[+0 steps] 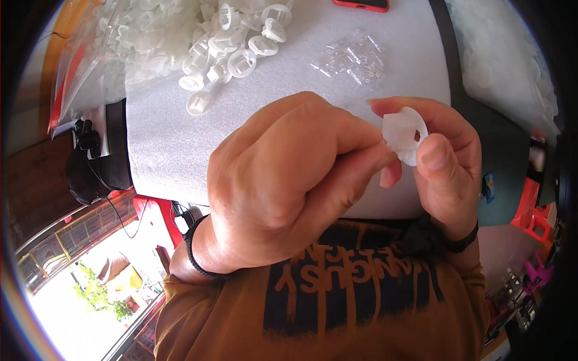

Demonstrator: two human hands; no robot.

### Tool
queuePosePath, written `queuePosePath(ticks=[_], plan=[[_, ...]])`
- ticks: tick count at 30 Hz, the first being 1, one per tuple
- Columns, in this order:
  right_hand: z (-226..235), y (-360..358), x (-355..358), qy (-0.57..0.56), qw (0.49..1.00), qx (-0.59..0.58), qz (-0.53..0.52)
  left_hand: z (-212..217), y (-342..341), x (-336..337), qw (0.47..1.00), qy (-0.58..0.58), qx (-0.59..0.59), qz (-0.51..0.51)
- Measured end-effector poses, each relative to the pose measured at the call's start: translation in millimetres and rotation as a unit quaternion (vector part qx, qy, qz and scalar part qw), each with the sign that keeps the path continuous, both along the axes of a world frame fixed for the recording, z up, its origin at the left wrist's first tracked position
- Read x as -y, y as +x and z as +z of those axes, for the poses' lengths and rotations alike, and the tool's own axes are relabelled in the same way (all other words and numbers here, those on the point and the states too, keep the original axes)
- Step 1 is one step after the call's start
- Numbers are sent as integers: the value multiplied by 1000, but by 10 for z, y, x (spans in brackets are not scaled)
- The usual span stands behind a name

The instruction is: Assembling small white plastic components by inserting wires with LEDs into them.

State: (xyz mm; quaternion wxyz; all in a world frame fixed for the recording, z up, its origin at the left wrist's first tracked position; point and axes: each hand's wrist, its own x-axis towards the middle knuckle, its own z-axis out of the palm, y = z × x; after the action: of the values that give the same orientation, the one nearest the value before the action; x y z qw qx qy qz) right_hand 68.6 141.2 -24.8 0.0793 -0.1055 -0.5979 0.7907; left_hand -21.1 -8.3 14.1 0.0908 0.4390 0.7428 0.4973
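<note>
Pinching: the right hand [453, 171] grips a white plastic fitting [398, 128], its thumb against the fitting's right side and its forefinger curled along the far edge.
Left hand [280, 162]: back turned upward, fingers folded, thumb and forefinger pressed together at the fitting's left edge; whether some small part sits between them is hard to tell, since the fingertips cover it.
Fitting in hand: raised above the right part of the white foam sheet [165, 141], tilted, with a rounded rim, a boxy middle and a small opening.
Loose fittings [242, 62]: a pile of similar white pieces at far left, the nearest one lying slightly apart.
Clear pins [361, 55]: a scattered cluster on the foam, far side, right of the pile.
Phone [361, 5]: red-edged, at the far edge.
Clear bags: one at far left [81, 75] beside the pile, another at far right [503, 51] with whitish pieces inside.
Wrists: a black braided bracelet [191, 251] on the left, a black band [463, 243] on the right.
Shirt [220, 319]: brown with a dark print, nearest of all.
</note>
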Motion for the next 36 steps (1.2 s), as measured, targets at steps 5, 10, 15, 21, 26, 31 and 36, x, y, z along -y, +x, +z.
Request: queuePosePath(ticks=[5, 10, 15, 21, 26, 31, 36], plan=[[30, -5, -2, 21, 1000, -8, 19, -10, -42, 43, 1000, -5, -23, -8], [73, 2, -14, 33, 997, -44, 48, 58, 13, 55, 992, -20, 121, 32], [124, 32, -24, -3, 998, 6, 64, 36, -14, 81, 990, -16, 141, 1], [94, 36, -29, 13, 997, -4, 81, 15, -25, 81, 998, -26, 52, -37], [89, 34, -20, -4, 998, -4, 65, 74, 30, 116, 991, -31, 130, -14], [85, 33, -33, 9, 997, -6, 79, 12, 8, 127, 996, -31, 77, -12], [111, 45, -74, 55, 992, 6, 111, -15, -19, 87, 992, -10, -117, -35]])
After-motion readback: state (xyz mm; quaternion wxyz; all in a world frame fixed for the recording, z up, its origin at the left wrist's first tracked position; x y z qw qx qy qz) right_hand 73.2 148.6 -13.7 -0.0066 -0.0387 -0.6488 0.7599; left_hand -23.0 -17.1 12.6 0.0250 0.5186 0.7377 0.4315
